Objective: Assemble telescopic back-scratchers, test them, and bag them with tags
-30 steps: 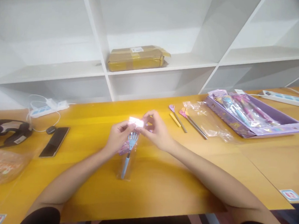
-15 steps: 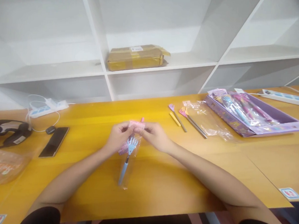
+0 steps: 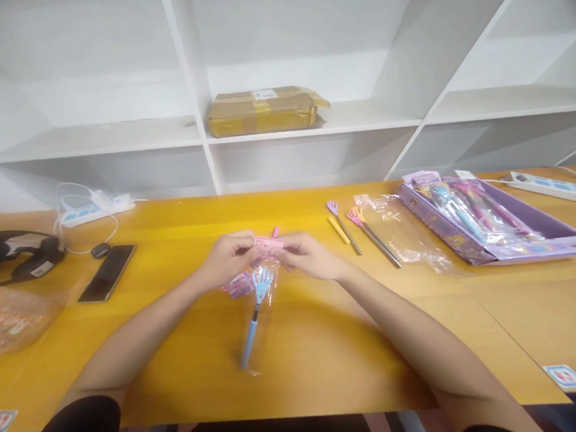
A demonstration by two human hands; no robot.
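Note:
A clear plastic packet with a pink header card [image 3: 268, 243] is pinched at its top between my two hands. My left hand [image 3: 228, 258] grips the card's left end, and my right hand [image 3: 310, 254] grips its right end. Inside the packet hangs a small blue hand-shaped scratcher [image 3: 249, 335] with a blue handle, hand end up. Beside it, under my left hand, lies a pink and purple printed piece [image 3: 240, 284]. A pink tip [image 3: 276, 231] shows just behind the card; the rest of it is hidden.
Unwrapped scratchers [image 3: 377, 242], a yellow tube [image 3: 338, 230] and clear wrappers [image 3: 414, 241] lie right of centre. A purple box [image 3: 468, 245] holds several packets. At left are a phone [image 3: 107, 274], power strip [image 3: 98, 210] and black strap [image 3: 11, 256]. A taped parcel [image 3: 263, 112] sits on the shelf.
My hands have moved slightly apart, showing more of the pink card. The packet with the blue scratcher has shifted a little to the right and hangs straighter.

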